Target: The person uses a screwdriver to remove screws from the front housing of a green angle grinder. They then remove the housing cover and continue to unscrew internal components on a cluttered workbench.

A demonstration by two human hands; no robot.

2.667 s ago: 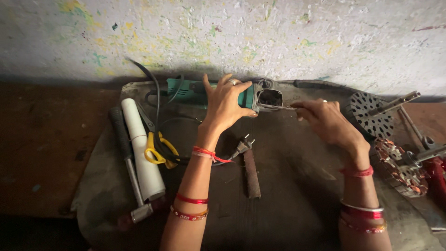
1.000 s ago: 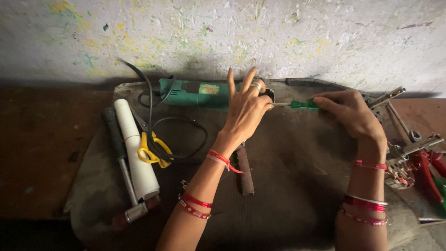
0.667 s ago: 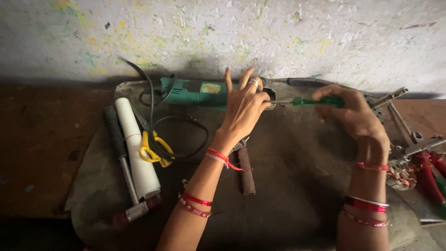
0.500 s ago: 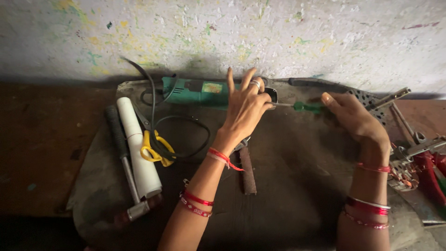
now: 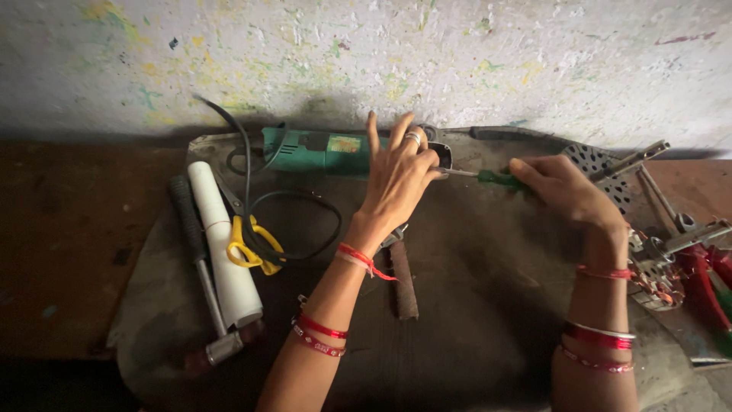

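While the right hand stays clenched on a green screwdriver, its tip has come back to the grinder head; the left hand, fingers spread, steadies that head; scissors lie well left on the desk.

One green grinder, one screwdriver, one scissors, one white roll, one hammer.
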